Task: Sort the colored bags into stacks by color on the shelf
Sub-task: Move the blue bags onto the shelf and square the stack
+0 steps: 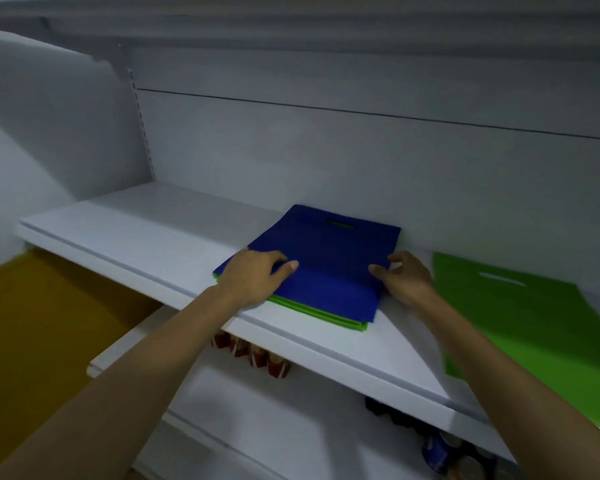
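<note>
Blue bag (329, 268) sits between both hands, on top of a pile of green bags (326, 315) on the shelf (136, 230). The left grip (253, 275) lies over its near-left corner, fingers bent and thumb stretched across the blue cloth. The right grip (406, 278) meets its right edge, thumb tip on the cloth and fingers loosely curled above. Whether either grip has fingers under the edge, pinching it, I cannot tell.

The bag's long axis runs from the shelf's front edge toward the back wall, with the handle slot at the far end. So the bag is held across its short width. Bare shelf lies beyond the left grip; a single green bag (520, 323) lies flat beyond the right grip, near but apart from the pile.

How many bags the pile holds is hidden. Things on the lower shelf are blurred, and the single green bag is cut off at the right.
</note>
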{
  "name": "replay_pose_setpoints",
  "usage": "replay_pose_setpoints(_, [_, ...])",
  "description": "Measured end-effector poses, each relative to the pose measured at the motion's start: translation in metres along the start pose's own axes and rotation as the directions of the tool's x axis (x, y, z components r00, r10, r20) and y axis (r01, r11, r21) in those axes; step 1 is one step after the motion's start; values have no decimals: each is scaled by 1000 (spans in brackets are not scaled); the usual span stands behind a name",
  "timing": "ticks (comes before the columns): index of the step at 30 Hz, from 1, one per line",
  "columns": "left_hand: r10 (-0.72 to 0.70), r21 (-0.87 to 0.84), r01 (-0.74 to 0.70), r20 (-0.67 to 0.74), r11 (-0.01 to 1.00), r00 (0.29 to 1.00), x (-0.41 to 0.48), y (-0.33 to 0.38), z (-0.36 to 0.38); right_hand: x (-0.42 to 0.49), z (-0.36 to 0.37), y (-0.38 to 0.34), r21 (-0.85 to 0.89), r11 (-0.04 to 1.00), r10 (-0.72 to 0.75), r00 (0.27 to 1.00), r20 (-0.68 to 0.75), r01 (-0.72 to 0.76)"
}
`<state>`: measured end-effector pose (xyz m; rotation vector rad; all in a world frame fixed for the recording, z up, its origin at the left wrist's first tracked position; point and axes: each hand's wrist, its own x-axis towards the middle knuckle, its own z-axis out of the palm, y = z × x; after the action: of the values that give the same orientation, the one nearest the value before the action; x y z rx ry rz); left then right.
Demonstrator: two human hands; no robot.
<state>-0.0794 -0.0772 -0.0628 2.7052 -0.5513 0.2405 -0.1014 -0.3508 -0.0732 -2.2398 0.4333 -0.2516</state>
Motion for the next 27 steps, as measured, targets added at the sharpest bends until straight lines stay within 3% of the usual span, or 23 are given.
replay_pose_setpoints(4, [0, -235, -8, -36, 972, 999, 26, -5, -5, 7, -1, 0, 104, 992, 84, 995, -52, -78])
replay_pose_setpoints(8, [-57, -146, 63, 40, 987, 998, 44, -25, -4, 3, -1, -3, 244, 949, 216, 976, -38, -200])
replay_pose_setpoints(12, [-116, -257, 130, 71, 958, 991, 59, -37, -4, -3, 1, -15, 268, 961, 114, 980, -160, -68])
replay_pose_setpoints(18, [-120, -490, 150, 93, 859, 988, 71, -38, -9, -30, -1, -42, 511, 858, 65, 975, -212, 53])
replay_pose_setpoints(20, [-116, -575, 149, 93, 805, 989, 72, -34, -10, -38, -6, -45, 582, 811, 92, 968, -234, 63])
replay_pose_setpoints(23, [-112, -747, 165, 121, 644, 986, 76, -23, -11, -52, -18, -44, 639, 765, 150, 945, -292, 76])
replay_pose_setpoints(27, [27, -856, 87, 117, 510, 993, 75, 5, -11, -75, -41, -30, 651, 750, 199, 900, -389, 115])
